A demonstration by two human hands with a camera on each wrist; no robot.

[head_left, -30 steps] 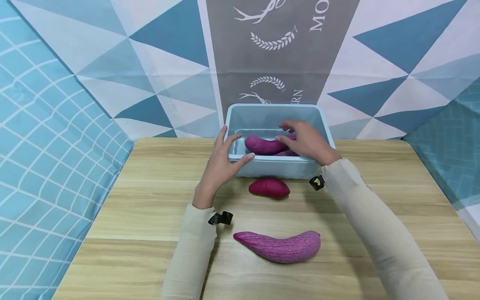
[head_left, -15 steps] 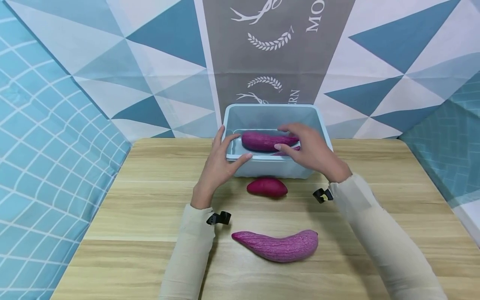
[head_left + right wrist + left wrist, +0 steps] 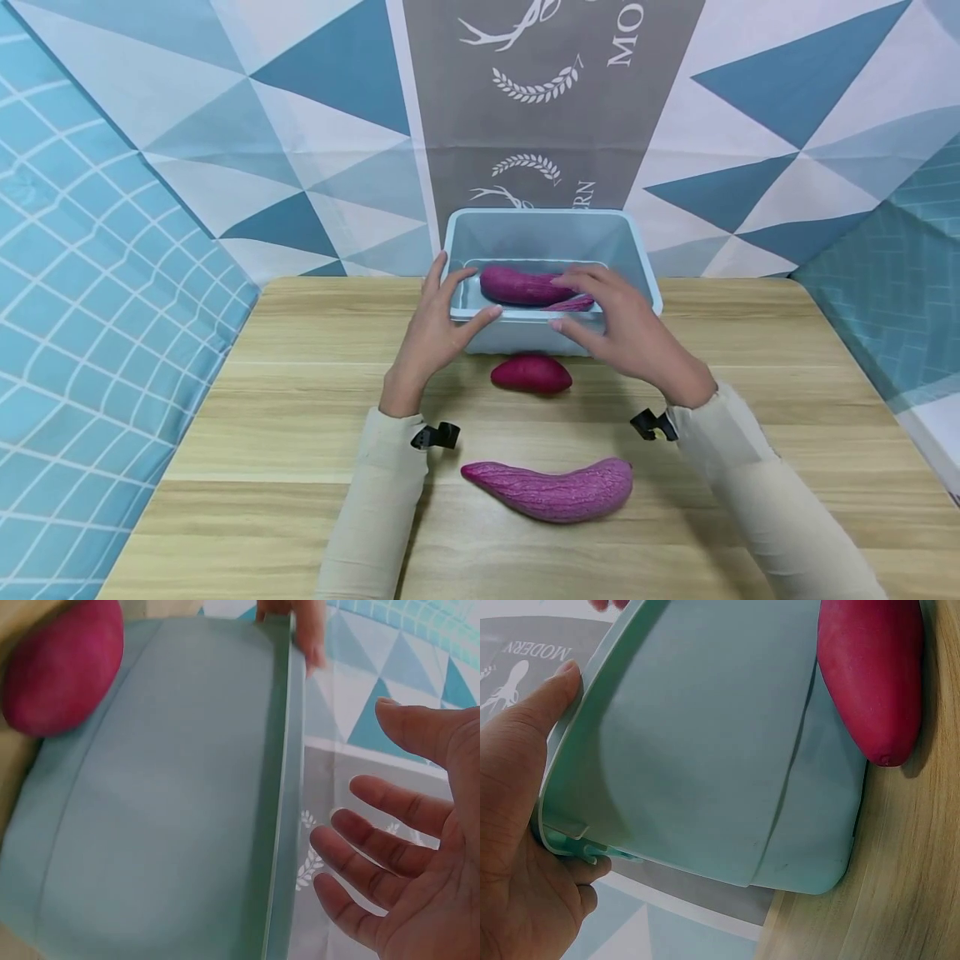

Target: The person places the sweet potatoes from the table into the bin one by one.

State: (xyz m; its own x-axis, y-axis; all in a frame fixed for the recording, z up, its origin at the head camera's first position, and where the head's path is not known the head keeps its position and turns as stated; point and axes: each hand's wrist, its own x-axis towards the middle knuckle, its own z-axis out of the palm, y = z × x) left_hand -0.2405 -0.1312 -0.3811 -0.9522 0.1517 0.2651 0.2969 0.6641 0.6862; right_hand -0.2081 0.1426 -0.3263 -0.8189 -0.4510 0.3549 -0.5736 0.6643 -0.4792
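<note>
My left hand (image 3: 437, 333) grips the front left corner of a light blue plastic bin (image 3: 540, 335), thumb at the front rim; in the left wrist view the fingers curl below the rim. My right hand (image 3: 637, 333) hovers over the bin's front right rim, holding nothing, fingers spread in the right wrist view. Inside the bin lies a long purple eggplant (image 3: 517, 286), with a second purple piece (image 3: 572, 304) partly hidden by the front wall. A magenta sweet potato (image 3: 531, 374) lies on the table just before the bin. Nearer to me is a curved, wrinkled purple eggplant (image 3: 555, 492).
The wooden table (image 3: 300, 392) runs back to a patterned wall cloth (image 3: 337, 125) with blue and grey triangles right behind the bin. A blue gridded cloth (image 3: 112, 275) borders the left side, and a teal cloth (image 3: 892, 267) the right.
My right hand has let go of the eggplant in the bin and drawn back toward me, up over the front rim. The eggplant there now lies straighter. My left hand stays at the bin's corner.
</note>
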